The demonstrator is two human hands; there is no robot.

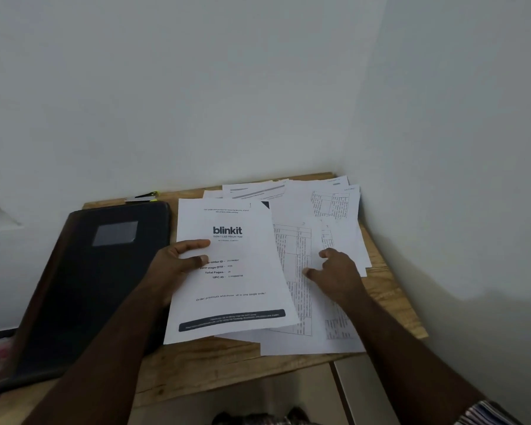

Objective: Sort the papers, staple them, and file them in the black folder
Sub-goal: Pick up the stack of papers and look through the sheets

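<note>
sorting papers on a corner table

the small wooden table [215, 363] sits wedged into a wall corner, walls closing its 12 and 3 o'clock sides; only the near edge is open. the black folder [89, 286], matte with a grey label window, lies closed at 9 o'clock, overhanging the table's left edge. the left hand [178, 259] pinches the left margin of the blinkit cover sheet [233, 271], thumb curled on top, the smooth white page lifted above the pile. the right hand [334, 271] rests loosely curled on the spread papers [319, 234] at 2 o'clock, gripping nothing. a stapler [143, 196] peeks out behind the folder, mostly hidden. table print is too small to read.
</note>
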